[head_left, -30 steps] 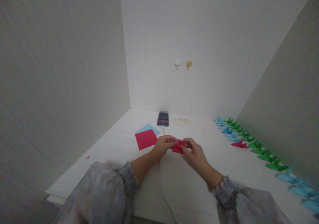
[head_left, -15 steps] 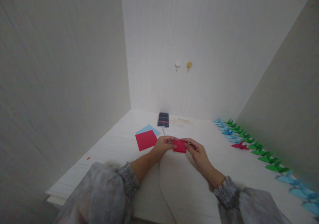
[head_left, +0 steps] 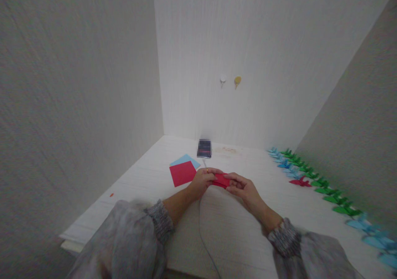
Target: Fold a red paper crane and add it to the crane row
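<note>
A small folded piece of red paper [head_left: 221,180] is held between both hands above the white table. My left hand [head_left: 201,182], with a ring on one finger, grips its left side. On the right side, my right hand [head_left: 243,187] pinches the paper between thumb and fingers. Layers show along its near edge; parts of it are hidden by the fingers. Just left of my left hand lies a flat red paper square [head_left: 182,173], partly covering a light blue sheet [head_left: 185,160].
A phone [head_left: 204,148] with a cable [head_left: 200,225] lies near the back wall. Rows of green paper cranes [head_left: 324,184], blue ones [head_left: 359,223] and one red crane [head_left: 300,182] line the table's right side. Two hooks [head_left: 237,80] hang on the wall. An orange scrap [head_left: 112,195] lies at left.
The red paper in my hands has tilted, so its layered near edge now shows. My right thumb has moved down to its lower right corner. The view has shifted slightly.
</note>
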`<state>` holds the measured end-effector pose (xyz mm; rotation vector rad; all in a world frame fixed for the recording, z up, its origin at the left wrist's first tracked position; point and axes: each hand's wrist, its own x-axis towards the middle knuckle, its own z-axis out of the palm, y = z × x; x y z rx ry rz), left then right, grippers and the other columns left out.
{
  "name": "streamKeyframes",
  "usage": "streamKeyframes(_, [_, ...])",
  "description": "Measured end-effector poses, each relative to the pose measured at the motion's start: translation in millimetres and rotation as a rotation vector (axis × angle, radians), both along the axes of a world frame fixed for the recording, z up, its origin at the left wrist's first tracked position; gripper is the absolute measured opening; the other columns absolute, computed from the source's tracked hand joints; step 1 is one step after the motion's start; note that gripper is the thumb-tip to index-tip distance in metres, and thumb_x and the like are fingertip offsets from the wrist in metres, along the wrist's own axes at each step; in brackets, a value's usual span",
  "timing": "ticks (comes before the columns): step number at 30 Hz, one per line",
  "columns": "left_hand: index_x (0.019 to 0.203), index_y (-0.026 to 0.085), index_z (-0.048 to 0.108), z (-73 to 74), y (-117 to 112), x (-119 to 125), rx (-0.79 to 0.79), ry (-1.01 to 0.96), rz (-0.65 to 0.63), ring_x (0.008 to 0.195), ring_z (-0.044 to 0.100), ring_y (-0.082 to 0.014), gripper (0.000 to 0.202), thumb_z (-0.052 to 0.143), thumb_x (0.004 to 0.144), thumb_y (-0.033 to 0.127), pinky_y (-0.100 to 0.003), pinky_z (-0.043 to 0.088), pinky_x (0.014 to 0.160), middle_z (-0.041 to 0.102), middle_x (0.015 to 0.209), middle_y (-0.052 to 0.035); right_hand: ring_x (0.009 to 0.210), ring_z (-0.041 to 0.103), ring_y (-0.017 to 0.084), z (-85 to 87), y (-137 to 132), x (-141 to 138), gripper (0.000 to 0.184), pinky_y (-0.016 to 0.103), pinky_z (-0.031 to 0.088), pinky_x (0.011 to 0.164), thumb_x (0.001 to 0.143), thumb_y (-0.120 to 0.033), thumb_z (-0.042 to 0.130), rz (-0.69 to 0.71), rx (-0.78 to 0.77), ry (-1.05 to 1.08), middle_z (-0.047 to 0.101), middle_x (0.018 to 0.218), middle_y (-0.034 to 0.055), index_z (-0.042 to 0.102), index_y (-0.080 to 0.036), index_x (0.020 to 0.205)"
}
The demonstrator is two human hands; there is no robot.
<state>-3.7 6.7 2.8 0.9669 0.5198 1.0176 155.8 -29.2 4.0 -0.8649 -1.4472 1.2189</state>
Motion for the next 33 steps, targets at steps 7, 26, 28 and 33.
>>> streamKeyframes(7, [0.077, 0.010, 0.062, -0.3, 0.4, 1.1, 0.032, 0.090, 0.009, 0.057, 0.055, -0.0114, 0.027, 0.049, 0.053, 0.006, -0.024, 0.040, 0.060, 0.063, 0.063, -0.0023, 0.092, 0.049, 0.016, -7.1, 6.5, 5.1, 0.027, 0.028, 0.041, 0.077, 0.062, -0.018, 0.067, 0.058, 0.112, -0.047, 0.048, 0.102, 0.0022, 0.062, -0.024, 0.087])
streamKeyframes(26, [0.070, 0.010, 0.063, -0.9, 1.5, -0.2, 0.115, 0.256, 0.076, 0.052, 0.053, -0.0094, 0.015, 0.054, 0.060, 0.016, -0.021, 0.040, 0.055, 0.062, 0.058, -0.0015, 0.088, 0.053, 0.015, -3.8, 5.2, 4.6, 0.014, 0.029, 0.044, 0.077, 0.076, -0.028, 0.053, -0.028, 0.319, -0.358, 0.053, 0.096, 0.0040, 0.064, -0.022, 0.083])
streamKeyframes(28, [0.069, 0.008, 0.063, -1.0, 0.8, 0.6, 0.120, 0.266, 0.048, 0.052, 0.053, -0.0098, 0.019, 0.057, 0.062, 0.025, -0.022, 0.041, 0.055, 0.062, 0.058, -0.0030, 0.085, 0.053, 0.015, 0.2, 3.3, 4.1, 0.018, 0.029, 0.044, 0.076, 0.079, -0.028, 0.047, -0.082, 0.388, -0.437, 0.055, 0.091, 0.0048, 0.064, -0.021, 0.077])
streamKeyframes(33, [0.075, 0.007, 0.062, -4.6, -0.1, 2.9, 0.125, 0.296, -0.061, 0.059, 0.056, -0.0116, 0.031, 0.066, 0.058, 0.032, -0.025, 0.043, 0.061, 0.063, 0.067, -0.0063, 0.082, 0.054, 0.016, 1.5, 1.1, 5.3, 0.017, 0.029, 0.045, 0.073, 0.080, -0.022, 0.045, -0.145, 0.584, -0.595, 0.056, 0.088, 0.0065, 0.062, -0.020, 0.083])
